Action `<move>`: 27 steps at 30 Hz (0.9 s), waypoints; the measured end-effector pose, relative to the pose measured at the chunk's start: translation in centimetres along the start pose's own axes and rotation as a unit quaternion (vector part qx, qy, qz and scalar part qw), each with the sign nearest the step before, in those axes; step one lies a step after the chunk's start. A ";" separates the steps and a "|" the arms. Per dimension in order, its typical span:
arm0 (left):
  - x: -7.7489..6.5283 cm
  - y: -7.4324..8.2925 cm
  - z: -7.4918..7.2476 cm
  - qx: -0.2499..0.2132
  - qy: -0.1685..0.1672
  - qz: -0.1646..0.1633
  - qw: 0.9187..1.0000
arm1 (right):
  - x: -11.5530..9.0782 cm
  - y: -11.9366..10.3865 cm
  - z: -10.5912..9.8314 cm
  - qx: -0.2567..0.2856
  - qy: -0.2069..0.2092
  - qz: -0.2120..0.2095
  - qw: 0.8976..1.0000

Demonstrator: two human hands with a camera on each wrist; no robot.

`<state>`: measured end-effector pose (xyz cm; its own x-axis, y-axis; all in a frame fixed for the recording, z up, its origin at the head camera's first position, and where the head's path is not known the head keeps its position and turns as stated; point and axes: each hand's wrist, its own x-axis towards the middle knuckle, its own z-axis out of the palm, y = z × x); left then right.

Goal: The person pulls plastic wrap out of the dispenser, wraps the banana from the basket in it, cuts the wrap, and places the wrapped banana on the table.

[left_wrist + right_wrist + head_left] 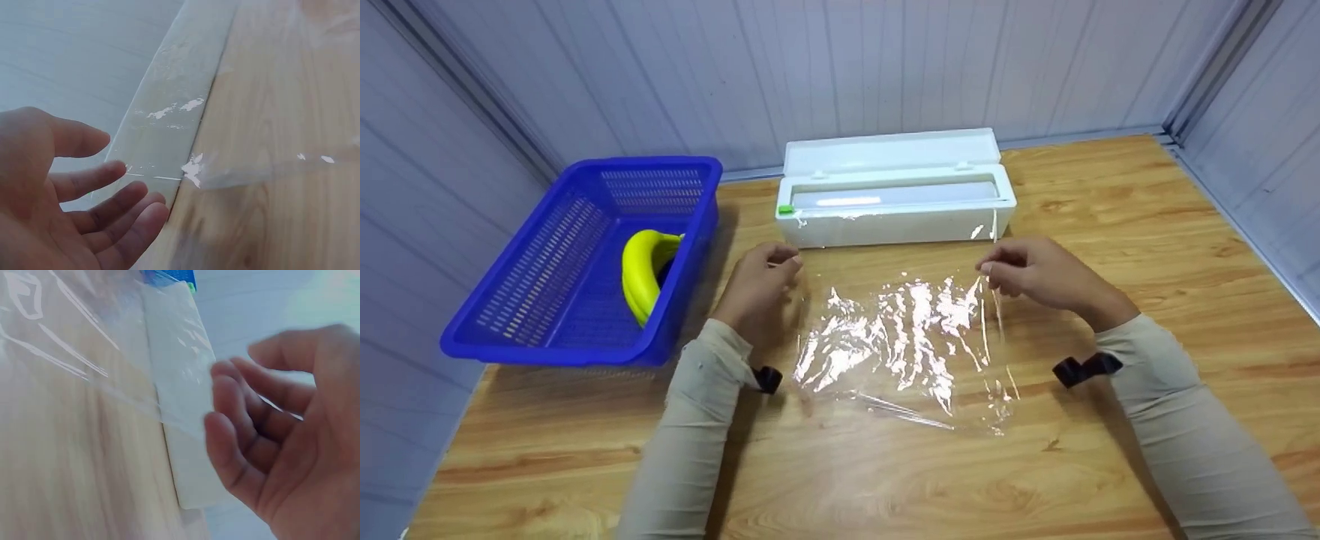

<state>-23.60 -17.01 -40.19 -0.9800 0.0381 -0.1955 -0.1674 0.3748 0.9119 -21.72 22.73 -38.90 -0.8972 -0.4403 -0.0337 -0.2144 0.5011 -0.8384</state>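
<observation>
A sheet of clear plastic wrap [900, 337] runs from the front of a white wrap dispenser box [896, 225] toward me over the wooden table, wrinkled and shining. Beside its left edge is my left hand [761, 281], its thumb and fingers apart with nothing between them in the left wrist view. My right hand [1035, 274] is at the sheet's right edge, fingers loosely bent. In the right wrist view a small gap shows between thumb and forefinger, and I see no film held there. The box lid [892, 152] stands raised; a green slider [785, 210] sits at the left end.
A blue plastic basket [547, 356] stands to the left, with yellow bananas [641, 277] inside and something dark partly hidden behind them. Panelled walls [885, 75] close off the back and both sides of the table [1147, 247].
</observation>
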 end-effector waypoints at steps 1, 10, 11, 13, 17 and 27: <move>0.3 0.1 0.1 0.005 0.003 0.005 1.000 | 0.1 0.1 -0.1 0.004 0.016 0.000 1.000; 2.1 0.3 0.8 0.083 0.052 0.037 0.994 | 1.0 0.6 -0.7 0.021 0.136 0.059 0.989; 2.3 0.4 0.9 0.080 0.052 0.035 0.995 | 1.2 0.7 -0.7 0.023 0.150 0.068 0.986; 2.7 0.5 1.0 0.073 0.051 0.024 0.996 | 1.6 0.8 -0.8 0.031 0.174 0.086 0.981; 3.2 0.5 1.1 0.047 0.047 -0.003 0.998 | 2.4 1.1 -0.9 0.027 0.187 0.110 0.976; 3.1 0.7 -1.0 -0.118 -0.056 0.010 0.991 | 4.0 2.0 -1.3 0.054 0.184 0.120 0.974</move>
<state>-26.86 -17.61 -39.81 -0.9672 0.1517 -0.2037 -0.1818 0.1466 0.9723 -26.23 22.93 -40.00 -0.9984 -0.0144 -0.0549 0.0419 0.4658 -0.8839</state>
